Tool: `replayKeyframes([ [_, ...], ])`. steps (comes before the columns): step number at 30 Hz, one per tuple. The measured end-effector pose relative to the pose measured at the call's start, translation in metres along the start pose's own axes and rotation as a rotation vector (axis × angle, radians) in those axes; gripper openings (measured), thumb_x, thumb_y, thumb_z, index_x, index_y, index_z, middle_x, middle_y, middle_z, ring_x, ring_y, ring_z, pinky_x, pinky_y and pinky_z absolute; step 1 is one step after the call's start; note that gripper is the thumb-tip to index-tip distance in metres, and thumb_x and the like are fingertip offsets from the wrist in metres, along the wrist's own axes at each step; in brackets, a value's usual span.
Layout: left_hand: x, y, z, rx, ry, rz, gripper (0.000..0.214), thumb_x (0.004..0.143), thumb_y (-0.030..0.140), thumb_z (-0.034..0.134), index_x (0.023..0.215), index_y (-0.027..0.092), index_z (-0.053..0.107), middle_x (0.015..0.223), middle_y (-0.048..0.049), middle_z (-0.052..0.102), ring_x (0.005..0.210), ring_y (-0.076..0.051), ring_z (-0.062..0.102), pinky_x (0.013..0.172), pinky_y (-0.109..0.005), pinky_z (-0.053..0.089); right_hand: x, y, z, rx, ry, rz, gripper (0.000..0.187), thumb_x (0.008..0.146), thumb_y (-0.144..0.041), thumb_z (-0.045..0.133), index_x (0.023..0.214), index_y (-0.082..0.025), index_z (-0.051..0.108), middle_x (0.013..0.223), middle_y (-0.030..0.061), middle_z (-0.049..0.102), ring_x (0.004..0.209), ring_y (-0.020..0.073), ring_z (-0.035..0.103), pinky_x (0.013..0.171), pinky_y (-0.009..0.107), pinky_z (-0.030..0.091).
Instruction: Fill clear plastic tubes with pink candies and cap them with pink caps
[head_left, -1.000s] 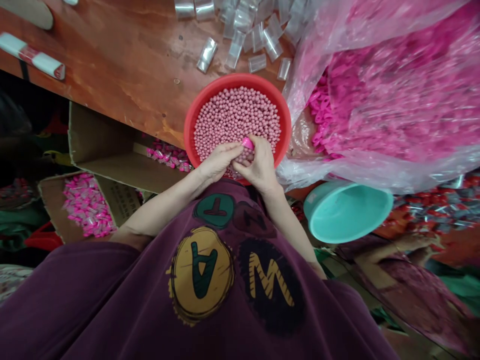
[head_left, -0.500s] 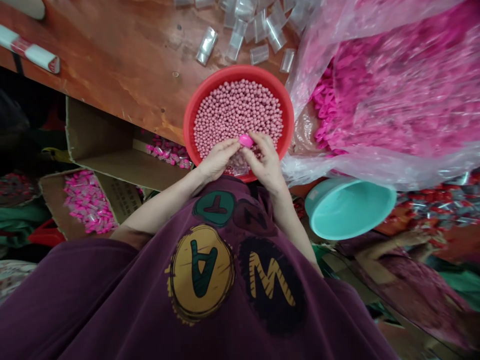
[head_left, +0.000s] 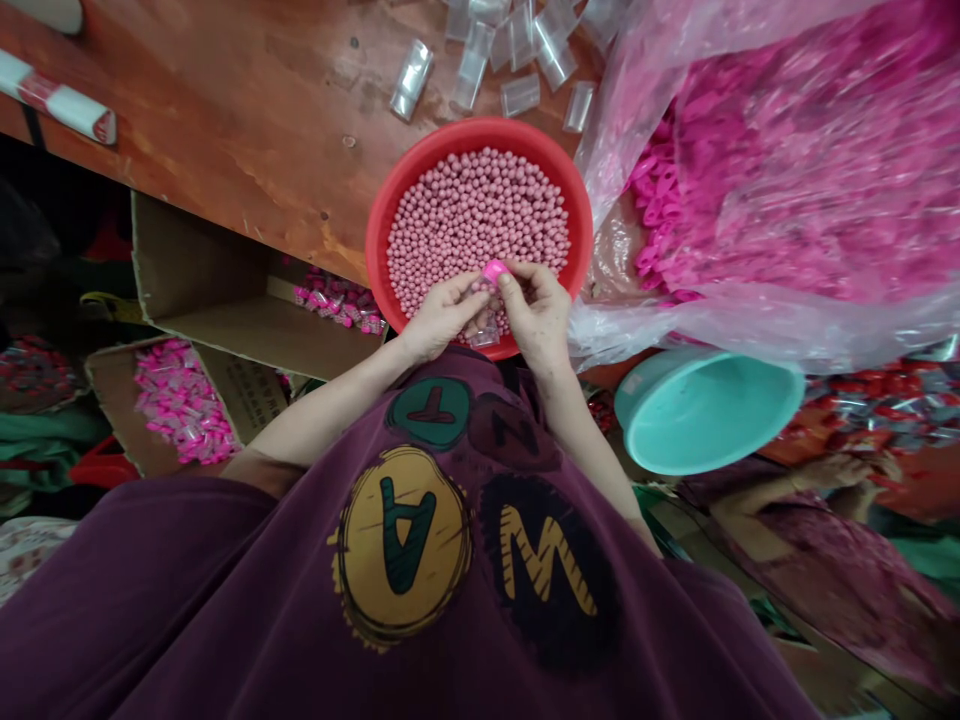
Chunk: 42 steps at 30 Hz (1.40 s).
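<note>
Over the near side of a red bowl full of pink beads, my two hands meet at the fingertips. My left hand is closed on a small clear container, and pink beads show at its fingertips. A bright pink cap sits at the container's upper end, pinched by the thumb and fingers of my right hand. The fingers cover much of the container. Just below, a clear plastic piece lies at the bowl's near edge.
Clear plastic tubes lie on the wooden table. A plastic bag of pink parts is at right, above a teal basin. Cardboard boxes with pink-capped pieces stand left. Another person's hands are at far right.
The pink cap has turned between my fingers, and beads now show beside it. My right thumb has moved up onto the cap. The camera view has shifted slightly.
</note>
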<state>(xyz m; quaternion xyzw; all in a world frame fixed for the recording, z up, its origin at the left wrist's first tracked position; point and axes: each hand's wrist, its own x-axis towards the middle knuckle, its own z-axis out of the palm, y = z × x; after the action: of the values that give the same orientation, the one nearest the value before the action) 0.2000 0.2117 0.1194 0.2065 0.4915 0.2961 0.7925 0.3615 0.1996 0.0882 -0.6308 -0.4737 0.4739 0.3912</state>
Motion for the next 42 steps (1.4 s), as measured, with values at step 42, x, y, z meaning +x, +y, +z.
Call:
replayKeyframes([
  [42, 0.015, -0.011, -0.011, 1.036, 0.166, 0.401, 0.015, 0.095, 0.022, 0.074, 0.105, 0.021, 0.062, 0.091, -0.0027, 0.071, 0.086, -0.022, 0.069, 0.083, -0.036, 0.056, -0.015, -0.026, 0.001, 0.008, 0.096, -0.075, 0.044, 0.106, -0.068, 0.066, 0.123, -0.028, 0.071, 0.116, 0.0042, 0.078, 0.104, 0.0211, 0.076, 0.095, 0.041, 0.066],
])
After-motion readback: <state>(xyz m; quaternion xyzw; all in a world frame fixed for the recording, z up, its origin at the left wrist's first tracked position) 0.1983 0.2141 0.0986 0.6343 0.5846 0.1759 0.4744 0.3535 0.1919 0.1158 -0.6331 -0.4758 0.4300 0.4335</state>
